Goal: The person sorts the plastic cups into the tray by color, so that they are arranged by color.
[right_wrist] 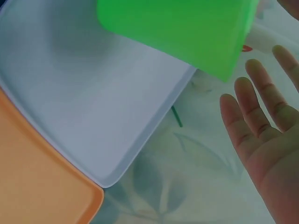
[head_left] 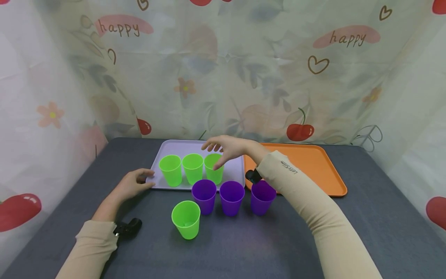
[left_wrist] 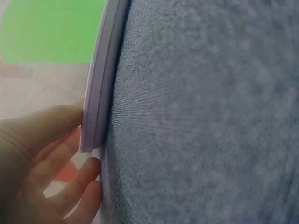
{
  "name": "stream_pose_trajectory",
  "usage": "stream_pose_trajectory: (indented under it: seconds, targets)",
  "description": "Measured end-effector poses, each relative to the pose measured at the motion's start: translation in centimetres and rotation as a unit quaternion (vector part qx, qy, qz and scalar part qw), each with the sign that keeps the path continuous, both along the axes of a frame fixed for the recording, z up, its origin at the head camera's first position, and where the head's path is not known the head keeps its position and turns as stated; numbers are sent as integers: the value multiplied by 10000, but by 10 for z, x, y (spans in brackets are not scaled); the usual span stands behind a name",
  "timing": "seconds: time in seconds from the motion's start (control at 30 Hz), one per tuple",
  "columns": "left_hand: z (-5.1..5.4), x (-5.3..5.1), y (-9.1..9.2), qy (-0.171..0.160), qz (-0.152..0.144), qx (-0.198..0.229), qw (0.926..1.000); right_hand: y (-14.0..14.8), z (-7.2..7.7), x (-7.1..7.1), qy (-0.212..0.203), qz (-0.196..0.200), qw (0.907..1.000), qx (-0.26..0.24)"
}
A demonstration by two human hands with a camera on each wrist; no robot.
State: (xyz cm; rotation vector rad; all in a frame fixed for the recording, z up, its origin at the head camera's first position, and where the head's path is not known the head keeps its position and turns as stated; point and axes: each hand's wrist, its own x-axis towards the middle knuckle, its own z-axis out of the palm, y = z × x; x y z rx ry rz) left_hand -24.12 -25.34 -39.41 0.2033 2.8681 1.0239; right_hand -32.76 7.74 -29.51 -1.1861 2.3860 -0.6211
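My left hand (head_left: pixel 131 183) holds the front left corner of a lilac tray (head_left: pixel 230 166). In the left wrist view the thumb rests on the tray's rim (left_wrist: pixel 97 93), with the fingers round the corner. Three lime-green cups stand upright on this tray: a left one (head_left: pixel 170 171), a middle one (head_left: pixel 193 169) and a right one (head_left: pixel 213 175). Over the right cup hovers my right hand (head_left: pixel 232 149), fingers spread and nothing held. In the right wrist view its fingers (right_wrist: pixel 254 116) are apart from a green cup (right_wrist: pixel 177 32).
Three purple cups, left (head_left: pixel 204 197), middle (head_left: pixel 231 198) and right (head_left: pixel 263 198), stand on the dark tabletop (head_left: pixel 258 248) before the trays. A fourth green cup (head_left: pixel 186 220) is nearer me. An orange tray (head_left: pixel 313 170) adjoins the lilac one. Behind hangs a patterned curtain (head_left: pixel 226 69).
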Motion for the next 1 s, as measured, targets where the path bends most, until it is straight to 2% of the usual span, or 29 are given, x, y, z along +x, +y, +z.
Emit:
stream_pose_trajectory:
  seconds: [0.23,0.5,0.67,1.0]
  targets:
    - [1,1,0,-2,2,-4,10000,7,11,3,-85,-48,9989,-465]
    - [0,0,-1,4,-2,-2,10000,11,21,14,-27,-85,9933,-1156]
    - [-2,-1,-1,30,15,0,10000,14,24,28,107,-171,9880,-1528]
    - [0,0,0,47,7,-1,10000,22,25,64,21,-133,9795,-2011]
